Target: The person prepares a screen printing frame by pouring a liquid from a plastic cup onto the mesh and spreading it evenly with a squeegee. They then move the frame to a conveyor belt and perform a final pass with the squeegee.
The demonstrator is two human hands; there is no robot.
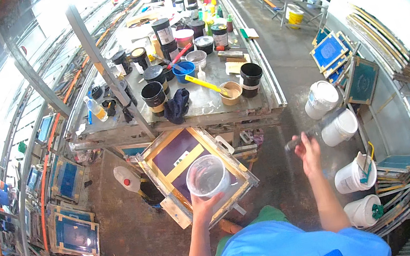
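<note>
My left hand (pixel 204 205) grips a clear plastic tub (pixel 207 176) from below, holding it over a wooden printing screen frame (pixel 165 166) that leans against the table. The tub looks nearly empty, with a cloudy inside. My right hand (pixel 308 151) is raised to the right and closed on a small dark tool (pixel 292 143) that is blurred. Both forearms rise from my blue shirt at the bottom edge.
A metal work table (pixel 244 101) ahead carries several ink tubs, a brown tub with a yellow spatula (pixel 204 84) and a dark cloth (pixel 176 105). White buckets (pixel 321 99) and stacked blue screens (pixel 329 52) stand on the right. More screens (pixel 76 233) lean at the left.
</note>
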